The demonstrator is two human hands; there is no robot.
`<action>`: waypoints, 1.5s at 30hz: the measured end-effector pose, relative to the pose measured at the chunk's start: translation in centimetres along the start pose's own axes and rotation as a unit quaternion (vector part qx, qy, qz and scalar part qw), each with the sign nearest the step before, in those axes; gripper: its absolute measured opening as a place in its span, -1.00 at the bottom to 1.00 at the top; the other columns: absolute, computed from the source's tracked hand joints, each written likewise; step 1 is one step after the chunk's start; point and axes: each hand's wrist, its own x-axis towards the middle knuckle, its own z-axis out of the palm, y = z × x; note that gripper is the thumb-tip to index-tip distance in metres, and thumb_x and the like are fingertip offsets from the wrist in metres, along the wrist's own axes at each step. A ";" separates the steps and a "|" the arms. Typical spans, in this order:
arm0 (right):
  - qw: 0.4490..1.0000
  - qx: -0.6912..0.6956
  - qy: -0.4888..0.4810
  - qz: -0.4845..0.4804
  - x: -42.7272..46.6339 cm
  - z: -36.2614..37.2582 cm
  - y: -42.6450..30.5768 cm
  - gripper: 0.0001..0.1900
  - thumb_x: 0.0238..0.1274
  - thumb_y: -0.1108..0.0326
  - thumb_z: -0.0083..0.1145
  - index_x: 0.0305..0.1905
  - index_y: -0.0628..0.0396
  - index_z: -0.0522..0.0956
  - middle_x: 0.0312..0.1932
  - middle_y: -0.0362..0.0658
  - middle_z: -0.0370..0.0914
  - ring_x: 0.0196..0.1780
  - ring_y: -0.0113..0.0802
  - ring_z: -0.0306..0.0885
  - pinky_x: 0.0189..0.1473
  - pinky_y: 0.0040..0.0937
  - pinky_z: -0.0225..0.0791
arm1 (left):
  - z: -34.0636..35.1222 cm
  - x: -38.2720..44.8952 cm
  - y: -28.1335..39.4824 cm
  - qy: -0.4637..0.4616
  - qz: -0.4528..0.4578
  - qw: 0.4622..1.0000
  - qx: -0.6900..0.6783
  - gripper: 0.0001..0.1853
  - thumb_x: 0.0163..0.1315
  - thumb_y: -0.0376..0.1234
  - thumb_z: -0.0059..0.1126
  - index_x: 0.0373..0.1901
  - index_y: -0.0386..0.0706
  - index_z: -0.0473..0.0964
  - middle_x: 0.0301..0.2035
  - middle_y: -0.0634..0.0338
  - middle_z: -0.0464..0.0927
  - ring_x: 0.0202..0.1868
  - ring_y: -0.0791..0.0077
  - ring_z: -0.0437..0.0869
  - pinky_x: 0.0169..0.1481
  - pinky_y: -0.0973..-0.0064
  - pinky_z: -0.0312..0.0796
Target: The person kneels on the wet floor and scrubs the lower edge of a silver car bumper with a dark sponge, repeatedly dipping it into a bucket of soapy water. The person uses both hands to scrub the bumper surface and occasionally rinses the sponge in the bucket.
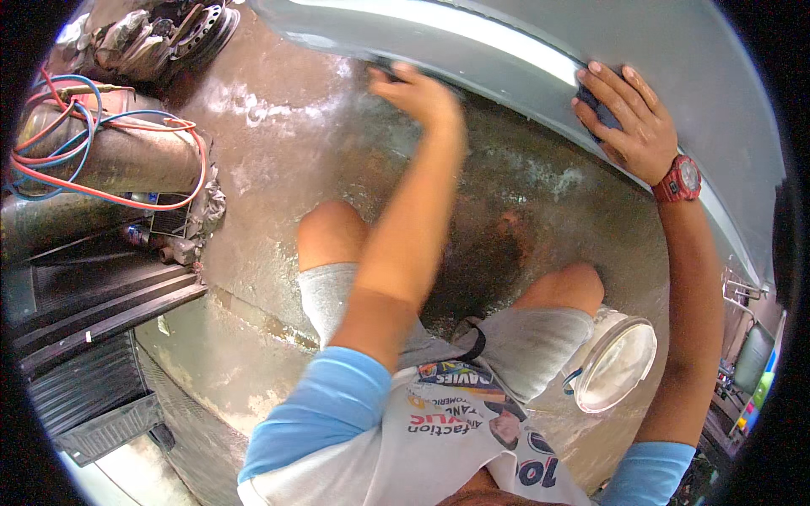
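Note:
A glossy grey vehicle body panel (671, 57) curves across the top, with a bright reflection along its lower fold. My right hand (633, 123), wearing a red watch (680, 179) on the wrist, presses a dark, thin pad (598, 107) flat against the panel. Farther left, my left hand (414, 92) is at the panel's lower edge, blurred by motion. Its fingers curl around a dark piece (387, 68), mostly hidden, whose kind is unclear. Between my bent knees is wet, stained concrete floor (493, 253).
A white plastic bucket (623, 367) stands beside my right thigh. At left, red and blue hoses (95, 183) lie coiled over a gas cylinder (120, 148). Dark plastic parts (101, 310) sit below it. A steel wheel rim (205, 31) is at the upper left.

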 end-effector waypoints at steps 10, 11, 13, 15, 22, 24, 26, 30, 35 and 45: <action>1.000 -0.010 0.001 0.008 0.0 0.1 -0.3 -0.74 0.38 0.29 0.33 0.11 -0.24 0.76 0.51 -0.17 0.65 0.62 -0.20 0.53 0.72 -0.04 0.25 | -2.7 9.5 3.4 -0.025 -0.011 0.999 -0.030 -0.46 0.79 -0.24 -0.15 0.53 -0.48 0.09 0.46 -0.45 0.28 0.45 -0.26 0.48 0.62 -0.09 0.32; 1.000 -0.012 0.000 0.006 0.1 0.1 -0.3 -0.75 0.39 0.29 0.33 0.10 -0.25 0.76 0.51 -0.17 0.65 0.61 -0.21 0.53 0.72 -0.05 0.25 | -3.0 10.9 3.9 -0.028 0.019 0.997 -0.066 -0.46 0.79 -0.23 -0.15 0.52 -0.47 0.10 0.45 -0.45 0.29 0.43 -0.25 0.50 0.58 -0.10 0.35; 1.000 -0.015 0.003 0.006 0.1 0.0 -0.3 -0.77 0.41 0.29 0.34 0.09 -0.26 0.76 0.51 -0.18 0.65 0.61 -0.21 0.53 0.72 -0.06 0.25 | -1.8 8.3 3.4 0.035 0.076 0.996 0.022 -0.45 0.79 -0.23 -0.13 0.54 -0.48 0.11 0.46 -0.45 0.28 0.49 -0.27 0.44 0.63 -0.12 0.28; 1.000 -0.024 0.001 0.006 0.2 0.1 -0.3 -0.77 0.42 0.29 0.35 0.09 -0.27 0.76 0.50 -0.19 0.65 0.62 -0.22 0.53 0.72 -0.06 0.24 | 0.9 -0.4 3.0 0.054 0.102 0.992 0.059 -0.34 0.77 -0.22 -0.10 0.63 -0.55 0.05 0.53 -0.47 0.19 0.62 -0.30 0.26 0.76 -0.14 0.02; 1.000 -0.021 0.003 0.011 -0.3 0.6 -0.4 -0.76 0.43 0.29 0.37 0.11 -0.27 0.77 0.51 -0.19 0.65 0.62 -0.23 0.53 0.72 -0.07 0.21 | 0.1 0.5 1.4 0.018 0.083 0.992 0.094 -0.30 0.76 -0.22 -0.08 0.67 -0.51 -0.02 0.50 -0.44 0.25 0.57 -0.27 0.32 0.74 -0.14 0.05; 1.000 -0.015 0.002 0.019 -0.5 0.7 -0.4 -0.76 0.44 0.30 0.36 0.12 -0.27 0.77 0.51 -0.19 0.65 0.63 -0.23 0.52 0.72 -0.06 0.20 | -2.0 8.8 1.3 0.020 0.063 0.997 -0.037 -0.45 0.77 -0.29 -0.11 0.55 -0.52 0.13 0.43 -0.43 0.31 0.54 -0.27 0.34 0.69 -0.09 0.15; 1.000 -0.018 0.005 0.011 -0.4 0.7 -0.4 -0.75 0.46 0.30 0.34 0.13 -0.27 0.77 0.51 -0.19 0.65 0.64 -0.23 0.51 0.73 -0.06 0.19 | -2.5 10.9 1.3 0.024 0.040 0.999 -0.007 -0.42 0.76 -0.26 -0.08 0.56 -0.52 0.12 0.44 -0.44 0.30 0.53 -0.27 0.36 0.69 -0.10 0.15; 1.000 -0.011 0.019 0.014 0.0 0.4 -0.5 -0.73 0.44 0.28 0.33 0.16 -0.24 0.77 0.51 -0.17 0.65 0.64 -0.21 0.51 0.72 -0.05 0.22 | -1.0 3.8 3.0 -0.002 0.131 0.985 0.110 -0.28 0.71 -0.16 -0.03 0.62 -0.50 0.07 0.48 -0.45 0.26 0.59 -0.32 0.27 0.71 -0.18 0.06; 0.999 -0.028 -0.019 0.000 0.4 0.0 -0.3 -0.70 0.41 0.25 0.25 0.17 -0.22 0.77 0.53 -0.15 0.63 0.64 -0.21 0.51 0.70 -0.05 0.27 | -3.3 11.0 5.9 0.009 0.129 0.990 0.060 -0.48 0.77 -0.26 -0.11 0.50 -0.46 0.12 0.35 -0.34 0.36 0.38 -0.14 0.51 0.56 -0.10 0.34; 0.999 -0.012 0.004 -0.044 -0.6 0.1 0.4 -0.75 0.40 0.24 0.35 0.12 -0.14 0.69 0.46 0.10 0.61 0.64 -0.04 0.48 0.73 0.02 0.23 | 1.5 -1.6 -5.6 0.008 0.205 0.978 0.033 -0.36 0.75 -0.21 -0.10 0.57 -0.50 -0.01 0.48 -0.50 0.20 0.52 -0.28 0.39 0.71 -0.12 0.22</action>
